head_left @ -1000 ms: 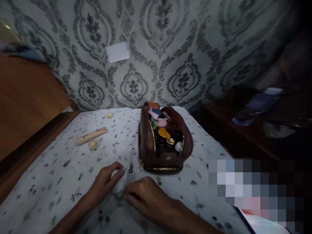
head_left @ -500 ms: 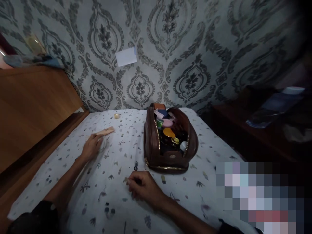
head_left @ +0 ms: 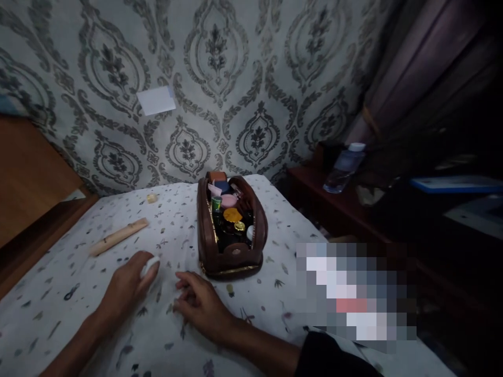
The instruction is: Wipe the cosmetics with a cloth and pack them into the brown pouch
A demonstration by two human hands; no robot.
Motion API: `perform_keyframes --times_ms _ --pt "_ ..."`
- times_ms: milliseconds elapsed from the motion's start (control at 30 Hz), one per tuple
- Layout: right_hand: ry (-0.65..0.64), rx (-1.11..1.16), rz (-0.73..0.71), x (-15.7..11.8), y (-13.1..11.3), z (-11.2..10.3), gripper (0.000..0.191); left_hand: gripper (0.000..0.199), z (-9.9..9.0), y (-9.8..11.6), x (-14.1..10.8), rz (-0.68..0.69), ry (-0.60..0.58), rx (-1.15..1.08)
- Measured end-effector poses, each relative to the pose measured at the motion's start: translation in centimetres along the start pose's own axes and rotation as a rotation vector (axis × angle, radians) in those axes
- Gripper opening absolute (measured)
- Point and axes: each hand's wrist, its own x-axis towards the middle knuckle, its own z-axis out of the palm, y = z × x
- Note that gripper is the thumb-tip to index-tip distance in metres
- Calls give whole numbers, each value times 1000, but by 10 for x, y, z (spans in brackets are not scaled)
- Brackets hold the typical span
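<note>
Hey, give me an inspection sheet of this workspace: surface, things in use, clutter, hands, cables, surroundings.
Surface: white patterned cloth, slightly wrinkled.
Things in use: small white item in the left hand; brown bag unzipped, containers inside.
Clutter: peach-coloured tube lying flat; small yellowish item beyond it; pixelated patch at right, contents unreadable.
Hands: left gripping; right hand with fingers curled, in front of the bag, any hold unclear.
Cables: nothing seen.
Surroundings: patterned wall with white card; clear bottle at right.
</note>
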Motion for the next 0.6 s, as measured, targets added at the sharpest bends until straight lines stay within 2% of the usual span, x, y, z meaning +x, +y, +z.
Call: perform_keyframes --times_ms 33,100,200,267,433,600 --pt "17 -20 -25 0 -1 -1 56 32 0 16 -4 91 18 -29" --pt "23 -46 -85 0 -4 -2 54 28 2 43 -9 247 71 -25" --pt "47 -38 -191 0 -9 -3 34 27 7 64 -12 391 134 29" --pt "41 35 -186 0 -11 -4 24 26 9 67 -11 414 143 60" --pt "-85 231 -46 0 -12 -6 23 22 9 64 -9 399 120 80" --pt "-43 27 -41 -1 -3 -5 20 18 9 70 -6 369 125 -13"
